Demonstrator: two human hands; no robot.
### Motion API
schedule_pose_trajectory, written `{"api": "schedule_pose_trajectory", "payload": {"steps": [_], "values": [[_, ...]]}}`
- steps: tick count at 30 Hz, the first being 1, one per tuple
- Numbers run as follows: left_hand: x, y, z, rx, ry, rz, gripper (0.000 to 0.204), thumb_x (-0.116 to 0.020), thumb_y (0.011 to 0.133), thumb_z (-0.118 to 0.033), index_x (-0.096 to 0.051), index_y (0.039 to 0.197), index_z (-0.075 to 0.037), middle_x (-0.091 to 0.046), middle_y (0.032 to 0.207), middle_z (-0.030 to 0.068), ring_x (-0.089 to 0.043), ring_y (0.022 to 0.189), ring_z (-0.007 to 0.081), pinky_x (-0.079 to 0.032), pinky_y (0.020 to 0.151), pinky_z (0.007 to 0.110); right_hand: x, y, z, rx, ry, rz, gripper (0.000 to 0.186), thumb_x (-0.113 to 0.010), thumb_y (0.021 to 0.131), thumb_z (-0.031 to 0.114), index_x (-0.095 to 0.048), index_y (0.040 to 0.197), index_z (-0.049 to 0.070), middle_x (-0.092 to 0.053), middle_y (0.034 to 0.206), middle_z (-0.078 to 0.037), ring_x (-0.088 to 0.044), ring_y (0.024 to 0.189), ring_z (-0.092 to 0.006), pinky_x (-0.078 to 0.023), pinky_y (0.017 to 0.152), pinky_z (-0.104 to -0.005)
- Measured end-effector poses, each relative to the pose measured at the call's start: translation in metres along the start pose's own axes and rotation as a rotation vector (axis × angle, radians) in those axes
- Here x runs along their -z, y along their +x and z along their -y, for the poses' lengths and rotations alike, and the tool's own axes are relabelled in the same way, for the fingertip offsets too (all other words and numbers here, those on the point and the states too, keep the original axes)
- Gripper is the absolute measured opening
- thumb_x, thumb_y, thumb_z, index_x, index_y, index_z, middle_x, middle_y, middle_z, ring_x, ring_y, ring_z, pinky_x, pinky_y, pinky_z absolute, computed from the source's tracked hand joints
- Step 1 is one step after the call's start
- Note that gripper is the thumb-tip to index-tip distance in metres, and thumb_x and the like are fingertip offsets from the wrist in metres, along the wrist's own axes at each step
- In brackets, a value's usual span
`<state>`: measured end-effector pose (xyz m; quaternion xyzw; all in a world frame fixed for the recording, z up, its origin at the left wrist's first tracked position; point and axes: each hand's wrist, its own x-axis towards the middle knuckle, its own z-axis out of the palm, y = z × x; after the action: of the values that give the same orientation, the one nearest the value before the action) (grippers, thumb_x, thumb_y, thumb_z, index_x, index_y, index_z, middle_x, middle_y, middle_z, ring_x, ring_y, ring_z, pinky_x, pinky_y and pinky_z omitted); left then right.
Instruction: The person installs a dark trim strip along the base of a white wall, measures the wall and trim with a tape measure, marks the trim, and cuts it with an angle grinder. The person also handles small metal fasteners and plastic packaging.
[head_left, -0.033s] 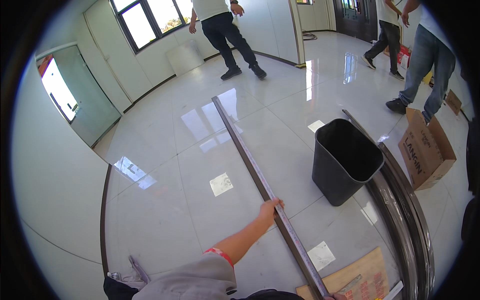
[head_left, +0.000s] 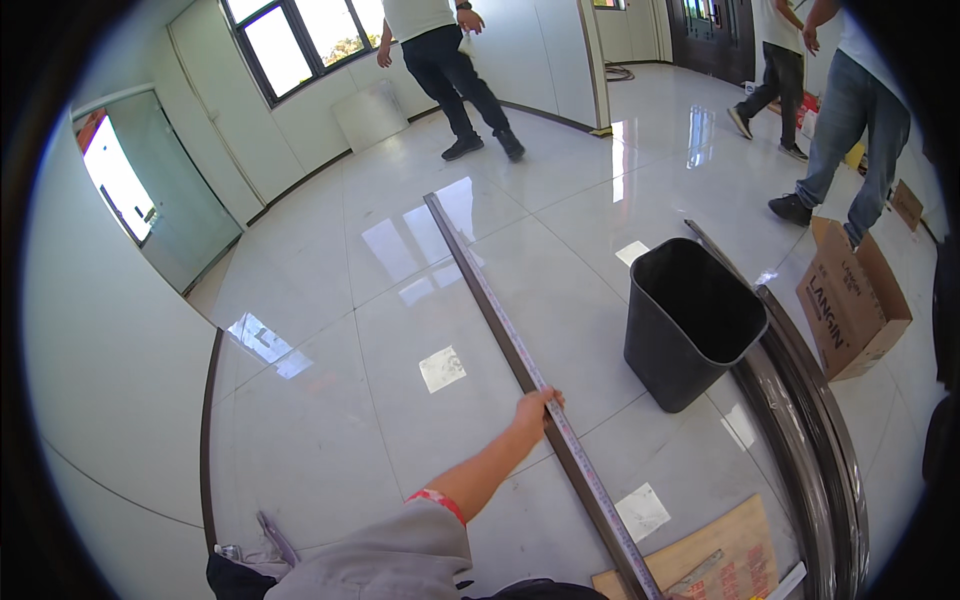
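Note:
A long dark brown strip (head_left: 487, 308) runs from the lower edge toward the far middle of the floor. Along its right side lies a pale measuring tape (head_left: 597, 487) with fine markings. My left hand (head_left: 540, 408), reaching in from the lower left, is closed around the strip and the tape near their middle. Only a sliver of my right hand (head_left: 681, 597) shows at the lower edge, beside the near end of the tape; its fingers are mostly hidden.
Right of the strip stands a black bin (head_left: 672, 355), with several dark, shiny curved strips (head_left: 790, 450) behind it. Farther right is an opened cardboard box (head_left: 845, 315). A flat brown cardboard piece (head_left: 740, 545) lies near the lower edge. Three people stand or walk farther back.
My left hand has shifted slightly up and left along the strip. My right hand shows less at the lower edge. The people in the back have moved their legs a little.

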<state>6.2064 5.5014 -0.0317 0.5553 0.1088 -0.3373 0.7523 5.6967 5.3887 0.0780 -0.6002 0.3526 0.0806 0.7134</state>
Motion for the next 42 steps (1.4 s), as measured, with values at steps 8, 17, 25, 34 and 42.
{"api": "schedule_pose_trajectory", "payload": {"steps": [8,17,25,34,42], "values": [[0.018,0.046,-0.061,-0.075,0.070,-0.048,0.025,-0.057,0.102,-0.025,-0.065,0.108,-0.002,-0.070,0.094,0.0068,-0.066,0.083,0.0178,-0.056,0.076,0.034,0.010,-0.009,-0.030,-0.088,-0.226,-0.059,0.026,-0.064,0.095,0.022,-0.069,0.109,0.000,-0.072,0.090,-0.012,-0.065,0.070,-0.0186,-0.050,0.065,-0.0329],[0.047,0.031,-0.035,0.049,0.231,0.027,0.028,-0.056,0.103,-0.026,-0.061,0.119,-0.004,-0.072,0.103,0.0080,-0.066,0.090,0.0172,-0.055,0.080,0.033,-0.009,-0.003,-0.044,-0.129,-0.059,-0.033,0.025,-0.063,0.098,0.020,-0.067,0.100,-0.005,-0.072,0.089,-0.014,-0.072,0.077,-0.0204,-0.055,0.068,-0.0281],[0.056,0.015,-0.014,0.092,0.334,0.139,0.028,-0.058,0.101,-0.023,-0.060,0.119,-0.002,-0.072,0.106,0.0083,-0.066,0.087,0.0165,-0.055,0.078,0.031,-0.012,-0.019,-0.073,-0.166,0.085,-0.062,0.025,-0.065,0.097,0.019,-0.066,0.104,-0.004,-0.069,0.090,-0.011,-0.072,0.080,-0.0202,-0.055,0.066,-0.0291],[0.011,-0.071,0.016,-0.873,1.486,0.360,0.090,-0.089,0.066,-0.023,-0.044,0.142,-0.002,-0.053,0.135,0.0207,-0.050,0.125,0.0384,-0.041,0.104,0.048,0.023,-0.011,-0.149,-0.017,-0.399,-0.185,0.026,-0.061,0.096,0.018,-0.067,0.109,-0.004,-0.070,0.089,-0.017,-0.068,0.078,-0.0199,-0.053,0.067,-0.0326],[-0.035,-0.095,0.131,-1.116,2.050,1.210,0.082,-0.080,0.072,-0.027,-0.045,0.143,-0.005,-0.056,0.129,0.0092,-0.052,0.124,0.0240,-0.037,0.102,0.045,0.038,0.024,-0.178,-0.066,-0.499,-0.254,0.026,-0.060,0.096,0.021,-0.068,0.104,-0.003,-0.072,0.089,-0.018,-0.070,0.076,-0.0264,-0.055,0.069,-0.0351]]}}
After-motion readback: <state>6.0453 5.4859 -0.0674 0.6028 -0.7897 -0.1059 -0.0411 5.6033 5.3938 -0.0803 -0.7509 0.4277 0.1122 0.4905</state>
